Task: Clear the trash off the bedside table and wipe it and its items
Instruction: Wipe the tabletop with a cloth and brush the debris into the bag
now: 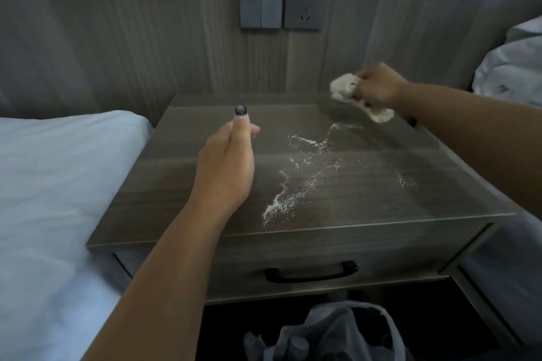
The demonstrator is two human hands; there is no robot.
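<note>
The grey wood-grain bedside table [181, 184] fills the middle of the head view. A trail of white foamy liquid [302, 176] streaks its top from the centre toward the front. My right hand [378, 85] grips a crumpled white cloth [349, 91] at the table's back right corner, and the cloth's tail hangs down onto the surface. My left hand [227, 161] hovers over the left half of the top, its fingers curled round a small dark object [240, 111] whose rounded end sticks out toward the wall.
A white bed [55, 184] adjoins the table on the left and rumpled white bedding [510, 67] lies to the right. A switch and socket [280, 1] sit on the wall behind. Below the drawer handle [311, 271] stands a bin with a plastic bag [331, 334].
</note>
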